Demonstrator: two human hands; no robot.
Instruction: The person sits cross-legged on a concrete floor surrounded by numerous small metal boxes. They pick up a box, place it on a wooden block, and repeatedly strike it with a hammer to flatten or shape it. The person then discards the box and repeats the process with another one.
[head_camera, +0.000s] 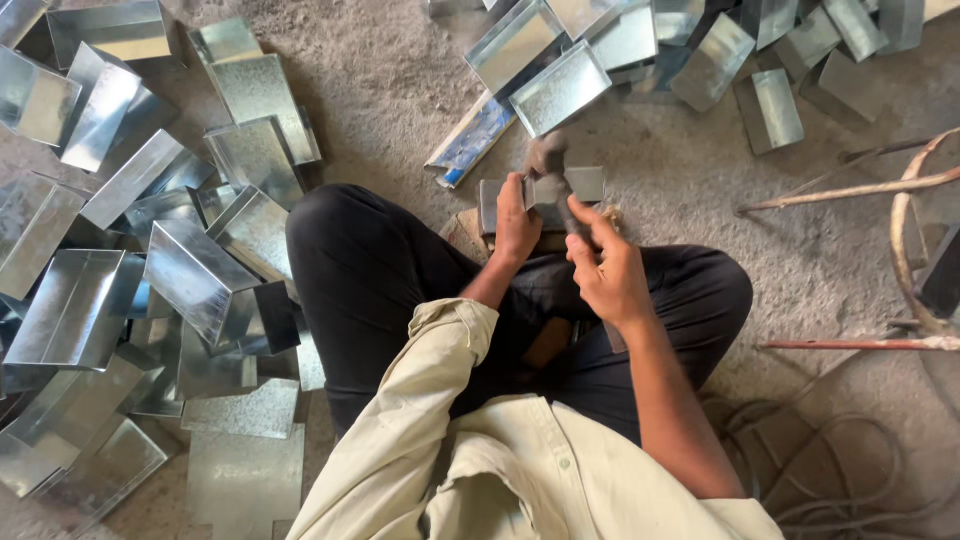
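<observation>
I sit cross-legged on the ground in black trousers. My left hand (516, 222) holds a small folded sheet-metal piece (585, 184) steady in front of my knees. My right hand (605, 270) grips the handle of a hammer, whose blurred head (547, 152) is raised just above the piece. The piece seems to rest on a block (466, 232) that my hands mostly hide.
Several shiny sheet-metal trays lie heaped on my left (195, 275) and across the top of the view (560, 88). Flat metal sheets (245, 470) sit by my left knee. A rusty curved rod frame (905, 215) and coiled cable (850, 470) lie at right.
</observation>
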